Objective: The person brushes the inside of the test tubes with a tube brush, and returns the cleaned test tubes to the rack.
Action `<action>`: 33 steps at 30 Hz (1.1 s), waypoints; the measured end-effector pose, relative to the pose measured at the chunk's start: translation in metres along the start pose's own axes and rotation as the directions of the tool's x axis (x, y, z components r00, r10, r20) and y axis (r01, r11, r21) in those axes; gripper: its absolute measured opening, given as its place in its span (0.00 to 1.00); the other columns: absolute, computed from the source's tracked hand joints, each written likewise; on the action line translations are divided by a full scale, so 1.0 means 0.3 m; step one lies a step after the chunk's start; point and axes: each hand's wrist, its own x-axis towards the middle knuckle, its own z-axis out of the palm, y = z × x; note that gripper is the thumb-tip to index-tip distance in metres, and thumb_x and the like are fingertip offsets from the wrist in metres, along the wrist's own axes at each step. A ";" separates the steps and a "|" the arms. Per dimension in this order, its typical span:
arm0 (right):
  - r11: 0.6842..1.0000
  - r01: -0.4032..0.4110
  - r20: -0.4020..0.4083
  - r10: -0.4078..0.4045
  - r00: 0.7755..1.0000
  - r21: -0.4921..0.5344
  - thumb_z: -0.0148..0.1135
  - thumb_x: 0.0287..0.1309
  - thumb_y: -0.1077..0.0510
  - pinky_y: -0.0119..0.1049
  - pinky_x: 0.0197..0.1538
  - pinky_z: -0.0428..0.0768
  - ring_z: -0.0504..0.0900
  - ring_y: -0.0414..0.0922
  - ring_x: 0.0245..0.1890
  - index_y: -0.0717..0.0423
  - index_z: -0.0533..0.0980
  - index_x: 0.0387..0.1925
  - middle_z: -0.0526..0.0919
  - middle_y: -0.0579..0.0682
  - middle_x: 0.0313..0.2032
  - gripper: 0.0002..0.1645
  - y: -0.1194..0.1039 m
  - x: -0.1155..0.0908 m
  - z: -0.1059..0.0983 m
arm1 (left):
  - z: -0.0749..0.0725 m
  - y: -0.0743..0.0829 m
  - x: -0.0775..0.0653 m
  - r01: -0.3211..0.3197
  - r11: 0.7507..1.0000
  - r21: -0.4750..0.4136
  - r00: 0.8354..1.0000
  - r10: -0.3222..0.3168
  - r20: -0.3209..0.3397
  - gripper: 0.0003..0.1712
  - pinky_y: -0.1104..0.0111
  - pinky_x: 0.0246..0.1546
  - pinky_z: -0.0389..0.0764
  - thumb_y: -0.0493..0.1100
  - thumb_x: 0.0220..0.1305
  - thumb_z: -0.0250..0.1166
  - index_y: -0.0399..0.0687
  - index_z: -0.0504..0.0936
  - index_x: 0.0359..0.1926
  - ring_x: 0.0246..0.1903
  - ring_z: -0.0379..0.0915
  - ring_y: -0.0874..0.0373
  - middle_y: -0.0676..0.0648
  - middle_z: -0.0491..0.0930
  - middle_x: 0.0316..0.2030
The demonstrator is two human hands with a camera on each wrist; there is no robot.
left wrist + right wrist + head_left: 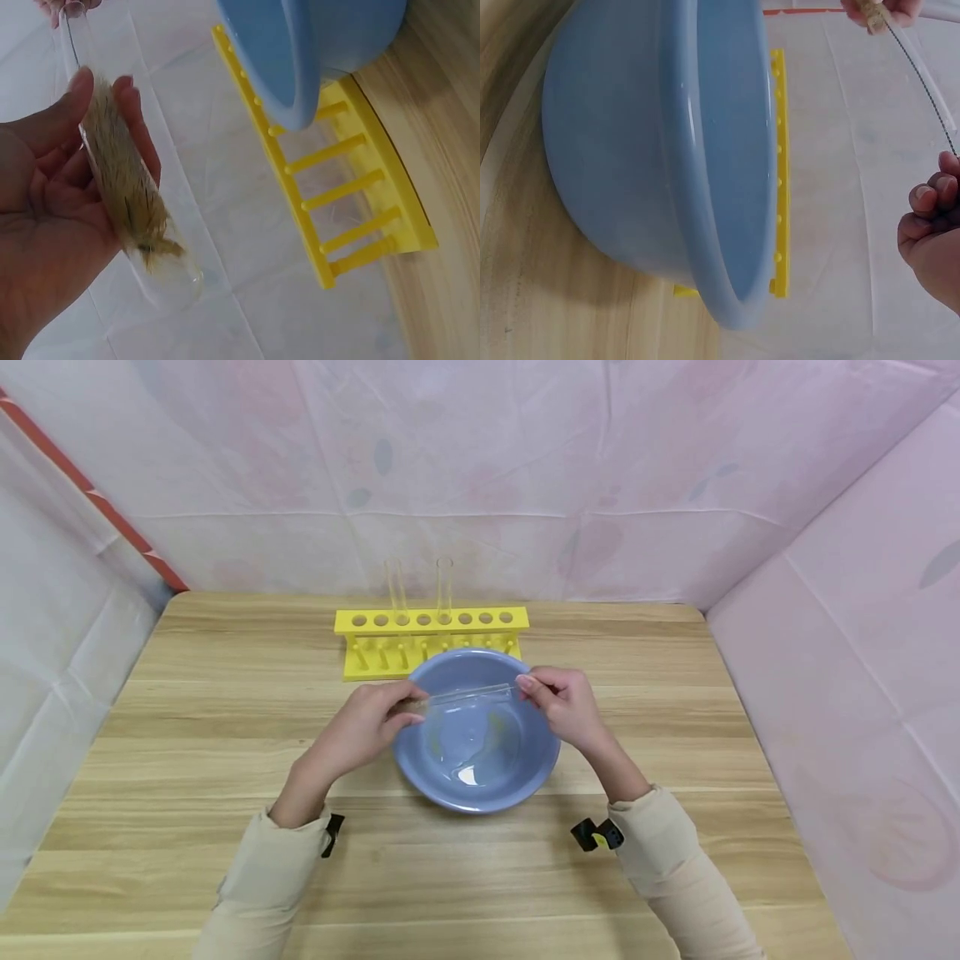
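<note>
Over the blue basin (472,802), my left hand (367,727) grips a clear glass test tube (472,694) held nearly level. Inside the tube sits the bristle head of a test tube brush (124,165), its tan bristles reaching toward the closed end in the left wrist view. A thin twisted wire handle (922,79) runs out of the tube's mouth. My right hand (562,702) pinches that wire just beyond the mouth, fingers curled. Shallow water (468,747) lies in the basin below.
Behind the basin stands a yellow test tube rack (431,620) with pegs along its base. Two clear test tubes, one on the left (395,589) and another (445,585), stand upright in its holes. Pale patterned cloth (480,460) hangs behind the wooden table (225,710).
</note>
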 end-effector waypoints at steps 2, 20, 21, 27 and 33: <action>1.000 0.017 -0.010 -0.018 1.000 -0.008 0.53 0.56 0.75 0.26 0.16 0.56 0.59 0.35 0.13 0.67 0.71 0.14 0.64 0.54 0.10 0.16 0.022 -0.001 -0.003 | -0.006 0.001 0.000 0.010 0.999 -0.032 1.000 -0.009 0.027 0.09 0.68 0.35 0.79 0.31 0.53 0.66 0.34 0.79 0.38 0.35 0.78 0.55 0.43 0.81 0.33; 0.734 -0.543 0.085 0.561 0.823 0.408 0.51 0.61 0.67 0.25 0.16 0.54 0.54 0.37 0.09 0.60 0.67 0.07 0.62 0.46 0.09 0.25 0.048 0.001 -0.018 | 0.019 0.008 -0.027 0.021 0.983 0.180 0.990 0.005 -0.142 0.13 0.59 0.39 0.77 0.31 0.47 0.70 0.39 0.80 0.37 0.39 0.75 0.49 0.44 0.80 0.34; 0.722 -0.551 0.093 0.570 0.817 0.419 0.51 0.61 0.68 0.25 0.16 0.54 0.54 0.37 0.09 0.60 0.67 0.07 0.63 0.46 0.10 0.25 0.049 0.001 -0.021 | 0.019 0.007 -0.029 0.022 0.984 0.174 0.990 0.002 -0.138 0.13 0.60 0.39 0.77 0.31 0.47 0.70 0.39 0.80 0.37 0.38 0.75 0.49 0.44 0.80 0.34; 0.773 -0.523 0.073 0.536 0.841 0.359 0.51 0.61 0.67 0.27 0.17 0.58 0.57 0.38 0.11 0.62 0.67 0.08 0.63 0.46 0.10 0.24 0.068 -0.006 -0.036 | 0.015 -0.016 -0.041 0.024 0.995 0.092 0.995 -0.015 -0.095 0.12 0.63 0.38 0.79 0.32 0.50 0.68 0.37 0.80 0.38 0.38 0.77 0.51 0.44 0.81 0.35; 0.959 -0.270 -0.072 0.276 0.958 0.084 0.54 0.59 0.69 0.27 0.19 0.64 0.64 0.40 0.14 0.72 0.70 0.14 0.66 0.51 0.11 0.18 0.073 -0.027 -0.056 | -0.004 -0.041 -0.053 0.026 1.000 0.011 0.998 -0.026 -0.058 0.11 0.67 0.33 0.79 0.31 0.50 0.67 0.35 0.80 0.38 0.33 0.77 0.55 0.44 0.81 0.34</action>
